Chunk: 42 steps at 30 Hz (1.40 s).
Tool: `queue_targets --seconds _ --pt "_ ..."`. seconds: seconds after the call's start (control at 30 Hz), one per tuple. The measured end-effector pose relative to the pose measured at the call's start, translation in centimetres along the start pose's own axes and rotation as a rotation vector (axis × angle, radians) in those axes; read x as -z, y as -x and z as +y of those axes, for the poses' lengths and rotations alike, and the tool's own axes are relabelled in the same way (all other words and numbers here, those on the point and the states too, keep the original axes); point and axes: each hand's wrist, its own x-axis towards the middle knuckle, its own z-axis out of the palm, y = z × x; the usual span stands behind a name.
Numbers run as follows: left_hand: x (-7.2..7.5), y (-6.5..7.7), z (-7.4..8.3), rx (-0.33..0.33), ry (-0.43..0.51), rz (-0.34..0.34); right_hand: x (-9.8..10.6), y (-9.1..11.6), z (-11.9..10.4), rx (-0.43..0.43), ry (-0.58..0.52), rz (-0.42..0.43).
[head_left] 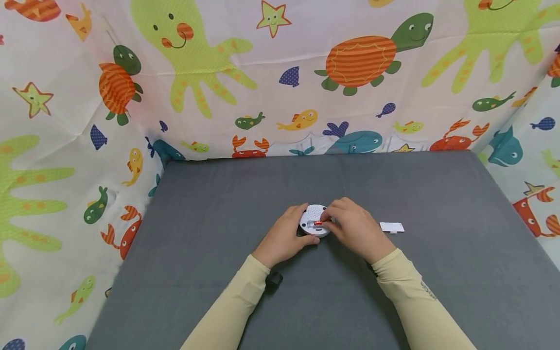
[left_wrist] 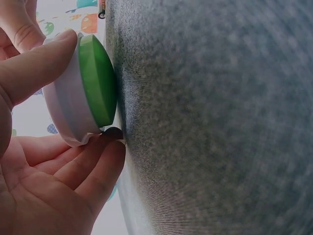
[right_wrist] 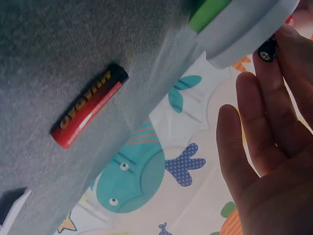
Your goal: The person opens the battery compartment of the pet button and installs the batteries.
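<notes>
A round white device [head_left: 312, 214] with a green underside [left_wrist: 99, 81] lies face down on the grey table, its battery slot facing up. My left hand [head_left: 286, 235] grips its rim, thumb on the near side and fingers round the far side. Over the slot, my right hand [head_left: 355, 227] pinches a red and black battery [right_wrist: 268, 49] between thumb and fingers; in the head view the battery's red side shows at the slot. How far it sits inside cannot be told. A second battery [right_wrist: 90, 105] rests on the table, hidden behind the right hand in the head view.
A small white battery cover [head_left: 392, 227] lies on the grey table [head_left: 218, 204] to the right of the right hand. Cloth printed with sea animals [head_left: 271, 63] hangs behind the table and along both sides.
</notes>
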Motion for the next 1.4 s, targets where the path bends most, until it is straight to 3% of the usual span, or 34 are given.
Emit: queue_targets --seconds 0.4,0.67,0.93,1.23,1.4 --pt "-0.1 0.0 -0.1 -0.017 0.002 0.003 -0.9 -0.8 -0.4 0.021 0.01 -0.001" --pt "-0.2 0.0 0.0 -0.018 0.016 -0.001 -0.7 -0.9 0.0 -0.038 -0.025 -0.033" --pt "-0.1 -0.1 -0.1 0.008 0.005 0.006 -0.1 -0.9 0.5 -0.212 -0.12 -0.021" --pt "-0.1 -0.2 -0.1 0.019 -0.007 0.008 -0.4 -1.1 0.6 -0.409 -0.221 -0.105" --pt "-0.2 -0.2 0.0 0.019 -0.017 0.006 -0.4 -1.1 0.8 -0.474 -0.263 -0.138"
